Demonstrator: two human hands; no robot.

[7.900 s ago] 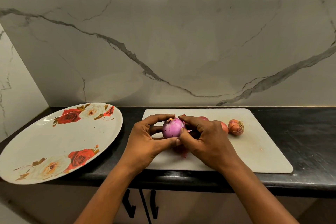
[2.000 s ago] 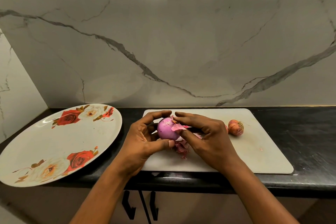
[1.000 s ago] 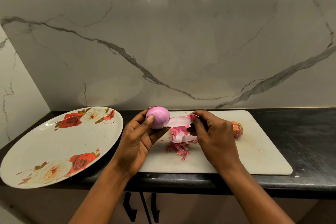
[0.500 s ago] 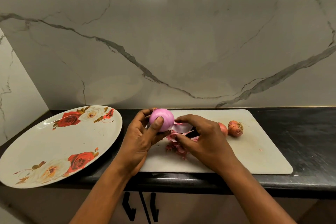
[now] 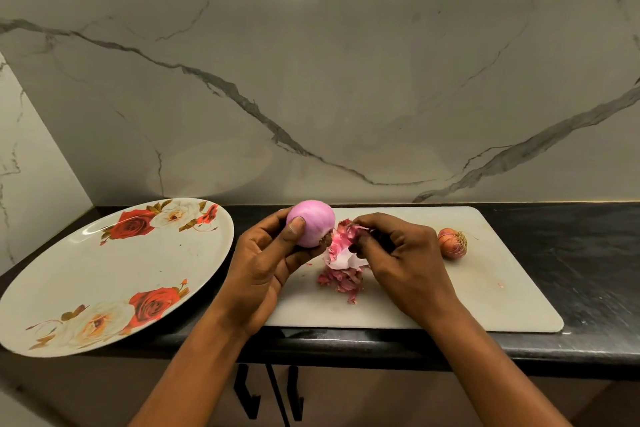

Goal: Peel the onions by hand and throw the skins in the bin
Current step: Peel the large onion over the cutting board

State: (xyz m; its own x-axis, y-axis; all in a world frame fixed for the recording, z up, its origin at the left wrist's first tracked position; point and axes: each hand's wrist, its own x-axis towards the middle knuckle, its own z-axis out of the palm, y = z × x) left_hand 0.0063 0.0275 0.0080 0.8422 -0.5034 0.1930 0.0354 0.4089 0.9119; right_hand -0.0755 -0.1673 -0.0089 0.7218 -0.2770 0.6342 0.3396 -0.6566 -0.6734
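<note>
Onion (image 5: 311, 222), smooth globe; skins (image 5: 341, 274) perhaps papery

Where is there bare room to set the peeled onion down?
Free: the middle of the floral plate, between its rose prints; the right end of the cutting board, past the unpeeled onion. Crowded: board centre, with left hand, right hand and skin pile.

Shows two bare forearms, uncovered from the wrists down to the lower edge of the view. Ends in a bare left hand (image 5: 263, 267) and a bare right hand (image 5: 405, 263). Has short, plain nails, clearest on the left thumb.
</note>
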